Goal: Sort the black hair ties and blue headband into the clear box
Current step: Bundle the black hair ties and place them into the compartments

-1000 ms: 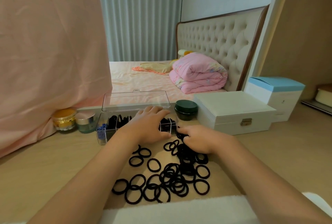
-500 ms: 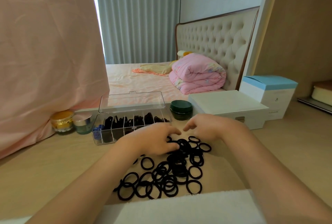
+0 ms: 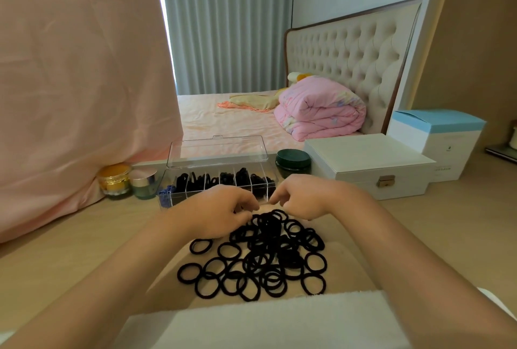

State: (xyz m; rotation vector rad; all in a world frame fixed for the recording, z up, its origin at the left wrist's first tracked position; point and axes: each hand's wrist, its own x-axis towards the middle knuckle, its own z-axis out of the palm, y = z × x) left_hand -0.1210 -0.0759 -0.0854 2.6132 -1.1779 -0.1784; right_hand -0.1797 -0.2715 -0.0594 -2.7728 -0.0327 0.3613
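Several loose black hair ties (image 3: pixel 265 253) lie in a pile on the tan desk in front of me. Behind the pile stands the clear box (image 3: pixel 270 190), its lid (image 3: pixel 215 150) tipped up. Black ties fill most of its compartments and the blue headband (image 3: pixel 166 193) sits in the leftmost one. My left hand (image 3: pixel 218 208) curls over the pile's far left edge, fingers pinched with a bit of black tie showing between them. My right hand (image 3: pixel 305 197) hovers at the pile's far right, fingertips pointing left and almost touching the left hand. What it holds is hidden.
A gold jar (image 3: pixel 114 180) and a silver-lidded jar (image 3: pixel 144 183) stand left of the box, a dark green jar (image 3: pixel 293 162) to its right. A white latched case (image 3: pixel 366 164) and a blue-topped carton (image 3: pixel 436 141) sit further right. A white towel (image 3: pixel 251 320) lies nearest me.
My left hand came back from the box to the pile. My right hand lifted off the pile's right side, and both hands now meet just in front of the box.
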